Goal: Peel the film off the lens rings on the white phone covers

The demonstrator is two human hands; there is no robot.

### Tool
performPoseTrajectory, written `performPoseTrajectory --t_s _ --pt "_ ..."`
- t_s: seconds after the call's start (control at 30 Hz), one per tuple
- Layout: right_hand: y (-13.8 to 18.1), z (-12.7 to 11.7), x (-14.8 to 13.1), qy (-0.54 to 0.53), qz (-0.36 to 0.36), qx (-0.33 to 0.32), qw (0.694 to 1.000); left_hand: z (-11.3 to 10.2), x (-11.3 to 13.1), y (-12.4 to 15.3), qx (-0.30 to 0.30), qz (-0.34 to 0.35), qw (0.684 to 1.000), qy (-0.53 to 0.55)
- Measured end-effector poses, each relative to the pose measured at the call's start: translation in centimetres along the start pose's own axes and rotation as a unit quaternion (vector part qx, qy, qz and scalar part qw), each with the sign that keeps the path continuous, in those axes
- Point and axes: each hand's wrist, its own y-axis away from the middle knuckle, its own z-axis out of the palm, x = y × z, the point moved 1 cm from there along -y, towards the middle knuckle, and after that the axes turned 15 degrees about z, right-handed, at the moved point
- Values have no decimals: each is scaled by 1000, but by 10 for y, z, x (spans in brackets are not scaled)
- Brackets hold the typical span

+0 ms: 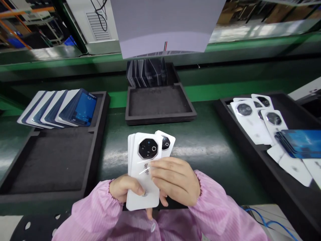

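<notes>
A stack of white phone back covers (144, 167) with dark octagonal camera windows stands upright in both my hands above the green belt. My left hand (122, 189) is closed round the stack's lower left edge from behind. My right hand (175, 180) is closed over the front of the top cover, fingers pressed on its right side. A second cover (165, 144) peeks out behind the top one at the upper right. Both wrists wear pink sleeves.
A black foam tray (50, 160) at left carries a fanned row of blue-faced panels (62, 108). A middle tray (160, 103) holds upright dark sheets at its back. The right tray (240, 134) has more white covers (253, 118) and blue panels (301, 142).
</notes>
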Motion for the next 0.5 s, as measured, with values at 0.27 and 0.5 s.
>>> performPoseTrajectory --t_s 0.27,0.5 --pt "-5 -6 -4 -3 9 -38 999 0 0 -1 -7 6 1000 -5" --pt "-10 -15 -7 9 24 -81 996 0 -2 0 -7 5 1000 -10"
